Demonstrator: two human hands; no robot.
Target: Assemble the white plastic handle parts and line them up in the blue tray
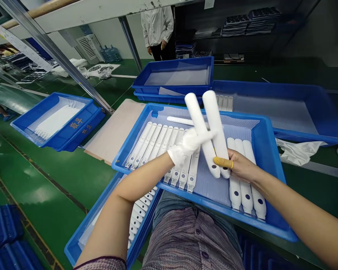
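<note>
My right hand [240,165], a yellow cot on one fingertip, is closed around the lower ends of two long white plastic housings [214,123] held upright over the blue tray [266,150] on my lap. My left hand [186,146], in a white glove, pinches or wipes across the left housing at its middle. In the tray lie a row of several white covers [160,144] on the left and three white housings [245,187] on the right, with one more piece [180,120] lying crosswise at the back.
A second blue tray [81,240] with white parts sits lower by my left knee. More blue trays stand at left [59,122], behind [174,75] and at right [298,108]. A crumpled white cloth [298,150] lies at right. A person in a white jacket [157,26] stands at the back.
</note>
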